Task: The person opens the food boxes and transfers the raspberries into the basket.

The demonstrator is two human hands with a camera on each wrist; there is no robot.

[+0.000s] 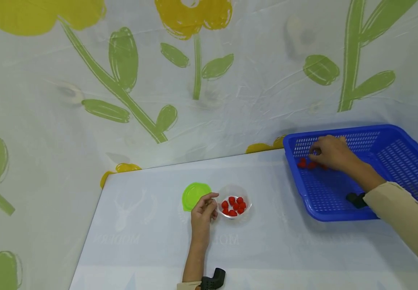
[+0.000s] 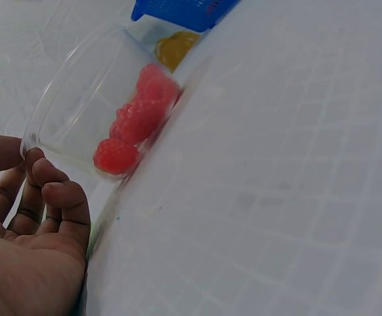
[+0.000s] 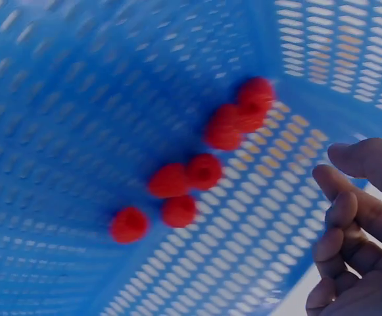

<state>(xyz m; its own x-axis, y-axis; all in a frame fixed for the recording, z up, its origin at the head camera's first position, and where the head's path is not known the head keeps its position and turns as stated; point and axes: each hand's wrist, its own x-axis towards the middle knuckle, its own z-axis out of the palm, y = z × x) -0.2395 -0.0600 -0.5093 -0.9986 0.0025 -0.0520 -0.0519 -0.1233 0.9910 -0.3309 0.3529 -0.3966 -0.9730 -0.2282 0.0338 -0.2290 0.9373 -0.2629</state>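
Note:
On the table stands a clear plastic cup with several red raspberries in its bottom. My left hand pinches its rim between thumb and finger, as the left wrist view shows the hand at the edge of the cup. Over the far left part of a blue basket hovers my right hand. In the right wrist view that hand has loosely bent fingers and nothing between them. Several raspberries lie apart from it in the basket, along one side.
A bright green lid lies left of the cup, partly behind my left hand. The table has a pale cover and meets a flower-patterned sheet at the back. The basket's raised walls surround the right hand.

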